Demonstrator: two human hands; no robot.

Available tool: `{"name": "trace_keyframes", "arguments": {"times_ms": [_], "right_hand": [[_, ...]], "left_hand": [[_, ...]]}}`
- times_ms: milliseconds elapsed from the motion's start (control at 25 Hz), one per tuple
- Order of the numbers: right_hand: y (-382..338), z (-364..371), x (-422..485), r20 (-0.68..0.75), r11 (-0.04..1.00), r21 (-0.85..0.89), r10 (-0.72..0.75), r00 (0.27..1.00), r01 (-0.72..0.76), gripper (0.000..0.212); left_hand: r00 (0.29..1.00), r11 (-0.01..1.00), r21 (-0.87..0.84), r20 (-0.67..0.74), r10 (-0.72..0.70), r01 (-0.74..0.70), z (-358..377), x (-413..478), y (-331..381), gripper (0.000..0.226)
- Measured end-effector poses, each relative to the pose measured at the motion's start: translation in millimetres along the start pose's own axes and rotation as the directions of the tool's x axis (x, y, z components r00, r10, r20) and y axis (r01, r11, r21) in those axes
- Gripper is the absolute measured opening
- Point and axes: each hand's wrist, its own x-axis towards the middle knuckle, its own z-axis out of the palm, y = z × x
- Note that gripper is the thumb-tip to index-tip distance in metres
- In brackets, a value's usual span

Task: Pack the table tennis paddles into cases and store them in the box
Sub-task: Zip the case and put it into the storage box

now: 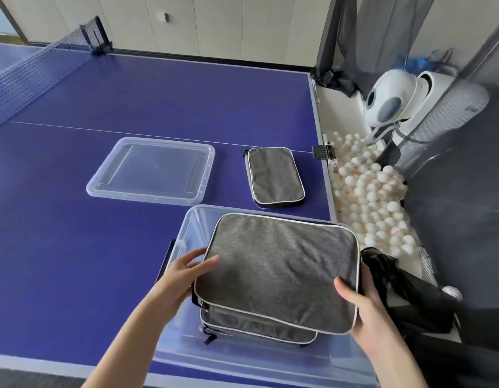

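A grey paddle case [279, 267] with white piping is held tilted over the clear plastic box [186, 228] at the table's near right corner. My left hand [186, 270] grips its left edge, thumb on top. My right hand [363, 306] grips its near right corner. Below it, inside the box, lies another grey case [242, 323] with its zipper side showing. A third grey case [273, 176] lies flat on the table beyond the box. No bare paddle is visible.
The box's clear lid [153, 170] lies on the blue table [74, 247] to the left of the third case. The net [32, 68] crosses the far left. Right of the table edge are a tray of white balls [374, 197], a white ball machine [393, 99] and dark netting.
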Motion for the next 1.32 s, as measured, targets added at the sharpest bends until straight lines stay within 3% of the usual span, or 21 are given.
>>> {"name": "trace_keyframes", "arguments": {"times_ms": [160,280,480,720,920,1080,1320], "right_hand": [[13,-1,5,-0.086,0.989,-0.126,0.064,0.994,-0.074,0.045],[30,2,13,-0.215,0.894,-0.433,0.027,0.976,-0.120,0.026],[53,12,30,-0.316,0.740,-0.641,-0.010,0.949,-0.206,0.041],[63,17,39,-0.329,0.632,-0.728,0.017,0.944,-0.265,0.054],[65,21,39,-0.319,0.522,-0.817,-0.056,0.946,-0.245,0.061],[66,24,40,-0.337,0.473,-0.833,-0.024,0.941,-0.287,0.063],[66,27,41,-0.358,0.480,-0.823,-0.025,0.933,-0.303,0.069]], "left_hand": [[0.997,0.999,0.036,-0.081,-0.002,0.005,4,11,-13,0.044],[0.988,0.997,0.071,-0.152,0.018,-0.007,6,16,-30,0.047],[0.978,0.982,0.181,-0.207,-0.020,0.059,4,31,-47,0.057],[0.969,0.907,0.393,-0.239,-0.063,0.155,5,43,-59,0.063],[0.963,0.835,0.521,-0.265,-0.040,0.178,7,47,-67,0.062],[0.968,0.779,0.601,-0.251,-0.031,0.181,7,51,-67,0.067],[0.970,0.752,0.636,-0.244,-0.017,0.173,5,54,-70,0.074]]}}
